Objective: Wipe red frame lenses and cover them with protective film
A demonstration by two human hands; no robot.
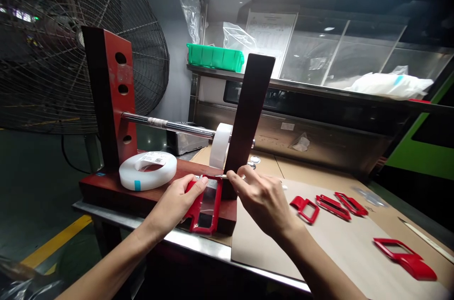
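My left hand [182, 196] is closed on a red plastic frame [217, 210], thumb on its upper edge. The frame has a rectangular window with clear, shiny material across it. My right hand [260, 193] pinches a thin, pale, pointed tool [223, 176], whose tip is at the frame's top edge. Most of the tool is hidden by my fingers, so its exact kind does not show. Just behind my hands, a roll of white film [220, 145] hangs on a metal rod [177, 128] between two uprights. Another roll of translucent film [129, 175] lies flat on the red stand base [138, 205].
Several red frames, including one nearer me [407, 260], lie on cardboard [269, 238] to the right. A dark upright [250, 106] rises behind my right hand. At left is a large fan [142, 30]. A green bin [214, 57] sits on the back shelf.
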